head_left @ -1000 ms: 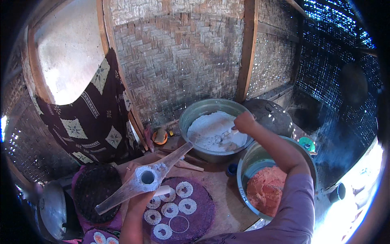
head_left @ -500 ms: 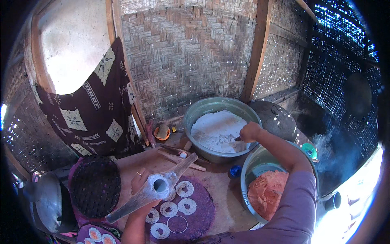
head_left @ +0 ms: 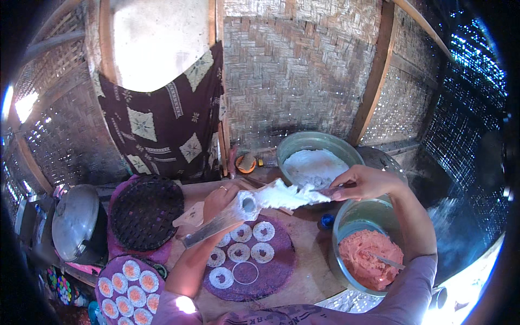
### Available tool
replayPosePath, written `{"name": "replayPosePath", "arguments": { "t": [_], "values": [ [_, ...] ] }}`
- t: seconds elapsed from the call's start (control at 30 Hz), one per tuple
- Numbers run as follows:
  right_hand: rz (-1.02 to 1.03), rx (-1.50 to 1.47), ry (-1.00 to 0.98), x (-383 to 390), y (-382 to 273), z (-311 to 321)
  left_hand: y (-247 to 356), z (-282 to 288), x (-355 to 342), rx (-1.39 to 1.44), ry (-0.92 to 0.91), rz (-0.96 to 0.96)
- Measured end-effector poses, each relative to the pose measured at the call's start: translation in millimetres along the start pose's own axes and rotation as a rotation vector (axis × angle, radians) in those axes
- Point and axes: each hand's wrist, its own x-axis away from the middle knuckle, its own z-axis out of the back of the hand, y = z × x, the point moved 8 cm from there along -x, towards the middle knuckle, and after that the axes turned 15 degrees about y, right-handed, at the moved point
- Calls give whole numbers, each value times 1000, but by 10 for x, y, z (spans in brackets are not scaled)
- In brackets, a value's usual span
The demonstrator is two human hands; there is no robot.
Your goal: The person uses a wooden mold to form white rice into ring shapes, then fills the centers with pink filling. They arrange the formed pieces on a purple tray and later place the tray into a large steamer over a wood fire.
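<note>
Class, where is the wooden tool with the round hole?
In the head view, the wooden tool is just left of centre, held by the left hand, with the white heap immediately to its right.

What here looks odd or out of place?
One thing stands out: a thin pale ring on the central purple mat. Bare purple shows inside it, while the white rounds beside it are broad bands around small dark middles.
</note>
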Motion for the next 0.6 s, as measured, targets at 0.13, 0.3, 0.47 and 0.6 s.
{"name": "replayPosePath", "arguments": {
  "t": [0.13, 0.3, 0.47, 0.6],
  "values": [
    [389, 612, 265, 99, -746, -183, 216, 188, -35, -27, -42, -31],
    [827, 1071, 716, 354, -1411, -980, 273, 332, 67, -16, -121, 58],
    [940, 1094, 763, 647, -1446, -1375, 19, 440, 304, -109, -178, 49],
    [574, 910, 693, 838, -1313, -1013, -389, 691, 243, -297, -152, 246]
  ]
}}
